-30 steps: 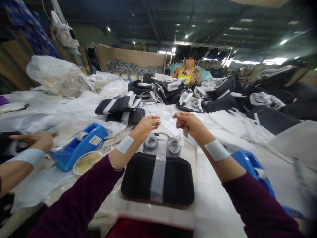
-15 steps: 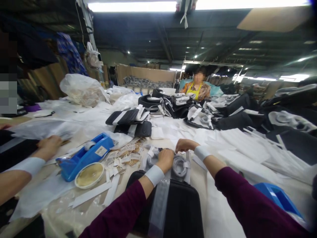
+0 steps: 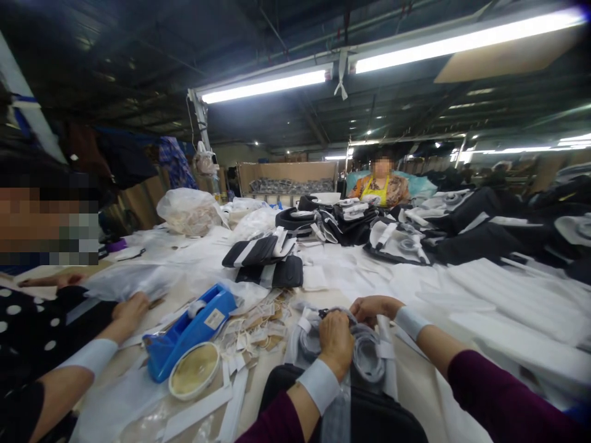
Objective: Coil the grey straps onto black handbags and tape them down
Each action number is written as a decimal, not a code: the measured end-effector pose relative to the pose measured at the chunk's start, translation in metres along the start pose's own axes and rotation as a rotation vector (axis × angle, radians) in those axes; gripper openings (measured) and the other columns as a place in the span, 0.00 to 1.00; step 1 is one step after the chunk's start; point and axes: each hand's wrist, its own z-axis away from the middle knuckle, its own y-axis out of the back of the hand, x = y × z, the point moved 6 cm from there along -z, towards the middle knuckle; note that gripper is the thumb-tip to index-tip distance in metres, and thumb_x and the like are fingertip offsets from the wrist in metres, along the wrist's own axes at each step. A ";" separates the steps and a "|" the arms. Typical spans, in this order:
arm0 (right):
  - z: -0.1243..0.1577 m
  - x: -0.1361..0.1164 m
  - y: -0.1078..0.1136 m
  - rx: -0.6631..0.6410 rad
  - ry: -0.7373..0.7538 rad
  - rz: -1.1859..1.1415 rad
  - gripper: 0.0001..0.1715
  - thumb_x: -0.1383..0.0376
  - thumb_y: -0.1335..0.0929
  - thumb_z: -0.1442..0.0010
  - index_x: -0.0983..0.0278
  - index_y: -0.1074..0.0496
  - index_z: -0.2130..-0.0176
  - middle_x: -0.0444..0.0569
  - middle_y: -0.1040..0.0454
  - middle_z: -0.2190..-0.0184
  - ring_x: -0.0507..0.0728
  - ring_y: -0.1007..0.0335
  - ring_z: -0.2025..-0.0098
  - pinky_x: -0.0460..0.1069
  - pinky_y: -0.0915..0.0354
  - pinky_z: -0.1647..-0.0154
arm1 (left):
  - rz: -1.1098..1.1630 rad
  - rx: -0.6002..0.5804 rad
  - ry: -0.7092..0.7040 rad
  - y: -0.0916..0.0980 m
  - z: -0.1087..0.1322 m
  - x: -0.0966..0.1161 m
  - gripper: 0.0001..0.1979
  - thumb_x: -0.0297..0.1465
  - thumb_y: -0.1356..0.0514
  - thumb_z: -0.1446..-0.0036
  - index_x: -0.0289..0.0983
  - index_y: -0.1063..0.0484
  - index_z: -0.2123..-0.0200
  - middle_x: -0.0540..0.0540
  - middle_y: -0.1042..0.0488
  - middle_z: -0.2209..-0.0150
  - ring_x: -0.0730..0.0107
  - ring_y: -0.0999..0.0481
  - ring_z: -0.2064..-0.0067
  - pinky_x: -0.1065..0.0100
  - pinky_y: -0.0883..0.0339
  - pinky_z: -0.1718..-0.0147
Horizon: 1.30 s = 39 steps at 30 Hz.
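Note:
A black padded case (image 3: 383, 415) lies before me with a clear plastic strip (image 3: 336, 415) down its middle. At its far end sit coiled grey straps (image 3: 369, 357), bound with white bands (image 3: 385, 349). My left hand (image 3: 338, 338) is closed over a grey strap between the two coils, with a small dark piece, perhaps a buckle (image 3: 324, 312), by its knuckles. Just right of it, my right hand (image 3: 375, 307) has its fingers bent down together at the strap's far edge. What its fingertips hold is hidden.
To the left are a blue tape dispenser (image 3: 191, 332), a round tub (image 3: 194, 370) and a heap of string tags (image 3: 263, 323). A co-worker's hand (image 3: 132, 311) handles a plastic bag (image 3: 133, 282). Black cases (image 3: 270, 271) and white sheets (image 3: 521, 295) lie beyond; another person (image 3: 381, 184) is opposite.
My view has tilted up and turned left, so the table sits lower and farther right. My right hand has come down closer to the strap, near my left hand, which stays closed there.

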 end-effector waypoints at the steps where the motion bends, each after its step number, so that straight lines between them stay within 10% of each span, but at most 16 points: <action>1: 0.001 0.001 0.000 -0.009 0.005 -0.009 0.11 0.71 0.33 0.60 0.68 0.24 0.72 0.41 0.30 0.83 0.47 0.39 0.84 0.40 0.42 0.83 | 0.004 0.003 0.005 0.001 0.000 0.000 0.15 0.20 0.47 0.44 0.34 0.23 0.61 0.36 0.22 0.60 0.56 0.24 0.56 0.61 0.34 0.56; 13: 0.015 0.007 0.009 -0.022 -0.077 -0.130 0.13 0.72 0.29 0.58 0.70 0.24 0.67 0.42 0.27 0.79 0.48 0.37 0.81 0.40 0.41 0.81 | 0.154 0.005 0.033 0.009 -0.008 -0.003 0.11 0.21 0.46 0.47 0.36 0.25 0.65 0.39 0.23 0.63 0.57 0.25 0.56 0.62 0.36 0.57; 24: 0.051 -0.032 0.031 0.167 0.184 -0.117 0.19 0.54 0.27 0.49 0.68 0.27 0.67 0.42 0.31 0.76 0.45 0.42 0.80 0.41 0.45 0.81 | 0.530 0.039 -0.143 0.019 -0.006 0.010 0.11 0.20 0.47 0.49 0.40 0.29 0.67 0.51 0.26 0.69 0.69 0.27 0.65 0.71 0.38 0.62; 39: 0.061 -0.022 0.026 0.196 0.295 -0.555 0.25 0.75 0.28 0.64 0.66 0.22 0.62 0.50 0.22 0.63 0.53 0.26 0.66 0.45 0.34 0.64 | 1.121 0.076 0.042 0.009 -0.023 -0.018 0.08 0.21 0.43 0.52 0.35 0.32 0.67 0.48 0.28 0.70 0.72 0.28 0.67 0.73 0.35 0.69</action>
